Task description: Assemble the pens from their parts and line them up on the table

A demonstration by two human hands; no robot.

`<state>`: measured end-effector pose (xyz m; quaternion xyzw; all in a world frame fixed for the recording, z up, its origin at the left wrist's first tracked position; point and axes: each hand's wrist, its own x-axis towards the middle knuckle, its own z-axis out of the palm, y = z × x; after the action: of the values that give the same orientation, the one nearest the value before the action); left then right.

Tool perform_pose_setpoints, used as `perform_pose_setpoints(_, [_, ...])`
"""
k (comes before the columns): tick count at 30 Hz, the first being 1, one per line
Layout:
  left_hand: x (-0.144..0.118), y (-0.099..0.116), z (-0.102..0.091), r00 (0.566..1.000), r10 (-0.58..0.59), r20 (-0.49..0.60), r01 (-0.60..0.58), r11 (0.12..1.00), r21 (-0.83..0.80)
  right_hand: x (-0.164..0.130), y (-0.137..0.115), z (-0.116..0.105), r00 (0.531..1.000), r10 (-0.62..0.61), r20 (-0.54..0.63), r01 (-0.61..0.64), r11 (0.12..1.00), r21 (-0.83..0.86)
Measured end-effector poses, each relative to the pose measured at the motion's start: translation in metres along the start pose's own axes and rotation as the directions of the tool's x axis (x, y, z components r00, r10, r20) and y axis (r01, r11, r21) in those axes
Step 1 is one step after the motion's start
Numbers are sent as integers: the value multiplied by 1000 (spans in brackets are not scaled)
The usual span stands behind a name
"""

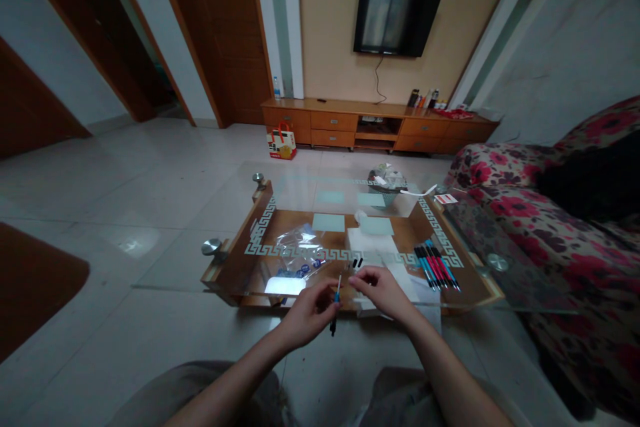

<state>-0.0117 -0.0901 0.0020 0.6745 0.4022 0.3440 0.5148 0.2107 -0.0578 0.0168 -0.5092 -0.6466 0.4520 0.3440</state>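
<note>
My left hand (311, 315) is closed around a pen barrel (337, 295), blue near the top and black below. A thin, pale refill stands up out of its upper end. To its right, my right hand (384, 291) has thumb and forefinger pinched together near the refill's tip. Whatever that pinch holds is too small to make out. Just beyond the hands, small black pen parts (357, 263) lie on the glass table (190, 267). Further right, several blue, black and red pens (436, 265) are laid side by side in a row.
A clear plastic bag (300, 247) with blue pieces lies to the left on the table. White paper or a box (373, 243) shows near the middle. A filled basket (387, 180) stands toward the far side. A flowered sofa (510, 193) borders the right.
</note>
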Motion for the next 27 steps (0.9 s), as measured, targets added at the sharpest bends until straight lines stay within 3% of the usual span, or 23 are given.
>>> perform_pose_setpoints(4, [0,-6,1,999,-30,-26,29,999,-34,7,11,-17,939,-33,-343,10,998,-69])
perform_pose_setpoints(7, [0,-6,1,999,-30,-41,29,999,-43,8,17,-18,893,-108,-437,19,979,-202])
perform_pose_setpoints(13, [0,0,1,997,-41,-60,39,999,-37,4,16,-7,917,-286,-278,124,867,-483])
perform_pose_setpoints(16, [0,1,1,997,-43,-59,42,999,-24,2,22,-4,928,-316,-199,144,795,-589])
perform_pose_setpoints(22, [1,-3,0,993,-56,-100,58,998,16,-3,29,3,982,-172,-72,67,685,-725])
perform_pose_setpoints(27, [2,-4,1,991,-56,-119,58,998,16,-8,21,7,999,-38,-36,-3,642,-767])
